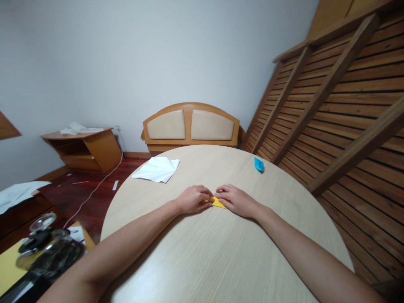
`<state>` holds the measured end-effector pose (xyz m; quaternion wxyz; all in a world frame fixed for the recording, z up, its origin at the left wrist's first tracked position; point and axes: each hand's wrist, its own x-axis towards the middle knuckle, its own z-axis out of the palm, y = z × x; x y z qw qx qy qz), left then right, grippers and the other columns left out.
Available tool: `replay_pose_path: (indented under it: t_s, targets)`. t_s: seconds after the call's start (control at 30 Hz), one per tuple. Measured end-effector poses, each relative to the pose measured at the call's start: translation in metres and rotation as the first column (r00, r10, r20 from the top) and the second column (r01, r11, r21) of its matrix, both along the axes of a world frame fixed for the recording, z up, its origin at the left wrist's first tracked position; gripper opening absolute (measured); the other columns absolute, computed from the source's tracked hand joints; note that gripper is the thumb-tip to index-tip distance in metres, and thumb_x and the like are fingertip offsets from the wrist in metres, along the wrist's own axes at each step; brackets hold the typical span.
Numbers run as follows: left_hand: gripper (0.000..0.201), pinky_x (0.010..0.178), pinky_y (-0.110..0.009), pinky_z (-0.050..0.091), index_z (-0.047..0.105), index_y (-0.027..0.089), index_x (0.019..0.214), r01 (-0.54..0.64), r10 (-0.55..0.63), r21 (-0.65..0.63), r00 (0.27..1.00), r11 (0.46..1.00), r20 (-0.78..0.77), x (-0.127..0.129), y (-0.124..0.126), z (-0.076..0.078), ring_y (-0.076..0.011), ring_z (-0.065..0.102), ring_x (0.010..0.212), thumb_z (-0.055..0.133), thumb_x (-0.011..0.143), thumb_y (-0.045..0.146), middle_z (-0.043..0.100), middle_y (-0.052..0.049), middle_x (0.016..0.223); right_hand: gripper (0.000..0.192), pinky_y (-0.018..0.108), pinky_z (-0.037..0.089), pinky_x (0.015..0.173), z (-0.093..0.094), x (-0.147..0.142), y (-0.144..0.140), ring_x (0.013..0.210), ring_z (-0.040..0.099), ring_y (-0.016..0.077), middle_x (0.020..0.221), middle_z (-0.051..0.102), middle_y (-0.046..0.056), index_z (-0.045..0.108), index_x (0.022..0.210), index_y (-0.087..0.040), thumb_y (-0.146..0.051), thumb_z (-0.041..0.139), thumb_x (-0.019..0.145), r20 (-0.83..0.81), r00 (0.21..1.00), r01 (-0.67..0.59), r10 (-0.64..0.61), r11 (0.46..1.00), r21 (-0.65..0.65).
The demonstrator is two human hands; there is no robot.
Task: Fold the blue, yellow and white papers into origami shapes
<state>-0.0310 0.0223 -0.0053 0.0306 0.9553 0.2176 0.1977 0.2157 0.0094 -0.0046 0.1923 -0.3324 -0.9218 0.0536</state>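
I have both hands at the middle of the round, pale wood-grain counter (195,256), and between them, low on its surface, lies a small, flat piece of bright yellow paper (218,203). The fingers of my left hand (196,200) are bent and closed on its left end, with the thumb at the near side. The fingers of my right hand (236,201) are curled over its right end; whether they grip it or only press it, I cannot tell. I judge that the step in hand is folding or creasing this paper. The next move, I think, calls for edges kept aligned and firm, even pressure along the fold, so that the paper does not slip. Farther away rest a creased white paper sheet (158,169) and a small folded blue paper piece (259,164), both apart from my hands.
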Motion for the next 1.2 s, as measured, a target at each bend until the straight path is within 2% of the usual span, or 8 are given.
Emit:
replay_pose_path:
  t_s: [0.3,0.43,0.53,0.7,0.8,0.97,1.2]
  targets:
    - [0.021,0.089,-0.029,0.051,0.071,0.019,0.100,-0.059,0.059,0.001,0.998,0.998,0.007,0.002,0.001,-0.001,-0.0183,0.067,0.099,0.054,0.089,0.012,0.073,-0.006,0.109,0.021,0.039,0.050,0.094,0.002,0.008,0.001,0.108,0.062,0.0233,0.117,0.067,0.009,0.077,0.104,-0.024,-0.025,0.060,0.092,-0.040,0.999,-0.006,0.006,1.000,0.019]
    - [0.022,0.089,-0.029,0.053,0.070,0.019,0.102,-0.059,0.058,-0.026,0.998,0.998,-0.002,0.001,0.000,0.002,-0.0188,0.067,0.101,0.055,0.087,0.015,0.072,-0.007,0.112,0.015,0.038,0.050,0.094,0.004,0.006,-0.001,0.106,0.062,0.0227,0.116,0.068,0.008,0.076,0.096,-0.023,-0.023,0.062,0.090,-0.076,0.997,-0.029,0.031,0.999,0.028]
    - [0.021,0.091,-0.028,0.053,0.070,0.019,0.103,-0.027,0.028,-0.056,0.999,0.998,0.017,0.001,-0.002,0.003,-0.0184,0.067,0.103,0.053,0.091,0.020,0.070,-0.008,0.116,0.016,0.039,0.049,0.097,0.004,0.003,-0.003,0.109,0.062,0.0227,0.117,0.068,0.008,0.072,0.101,-0.023,-0.022,0.062,0.089,-0.095,0.994,-0.053,0.054,0.999,0.008]
    - [0.023,0.095,-0.028,0.052,0.068,0.019,0.108,0.041,-0.038,-0.120,0.999,0.992,0.028,-0.001,-0.005,0.004,-0.0189,0.066,0.108,0.053,0.091,0.022,0.068,-0.009,0.120,0.038,0.043,0.046,0.105,0.002,0.000,-0.003,0.119,0.059,0.0246,0.125,0.068,0.009,0.063,0.127,-0.022,-0.022,0.061,0.089,-0.096,0.994,-0.059,0.055,0.997,-0.040]
    - [0.025,0.097,-0.029,0.052,0.068,0.019,0.110,0.059,-0.055,-0.139,0.998,0.989,0.031,-0.001,-0.006,0.005,-0.0193,0.066,0.110,0.053,0.090,0.021,0.067,-0.009,0.122,0.041,0.047,0.043,0.109,-0.001,0.003,-0.001,0.126,0.056,0.0271,0.133,0.064,0.011,0.062,0.132,-0.022,-0.026,0.060,0.091,-0.073,0.997,-0.044,0.039,0.997,-0.062]
    - [0.026,0.097,-0.030,0.052,0.069,0.020,0.110,0.060,-0.058,-0.132,0.998,0.989,0.021,-0.001,-0.006,0.005,-0.0206,0.066,0.111,0.055,0.088,0.020,0.067,-0.009,0.123,0.038,0.048,0.042,0.110,0.000,0.007,0.000,0.129,0.055,0.0279,0.137,0.062,0.011,0.066,0.130,-0.025,-0.029,0.059,0.093,-0.046,0.998,-0.053,0.050,0.997,-0.064]
    - [0.027,0.095,-0.030,0.053,0.070,0.020,0.111,0.058,-0.055,-0.122,0.998,0.991,0.028,-0.001,-0.005,0.003,-0.0201,0.067,0.109,0.054,0.089,0.020,0.067,-0.008,0.122,0.026,0.041,0.048,0.101,0.008,0.008,-0.002,0.117,0.061,0.0253,0.123,0.069,0.009,0.075,0.113,-0.024,-0.025,0.063,0.089,-0.010,0.999,-0.049,0.049,0.998,-0.030]
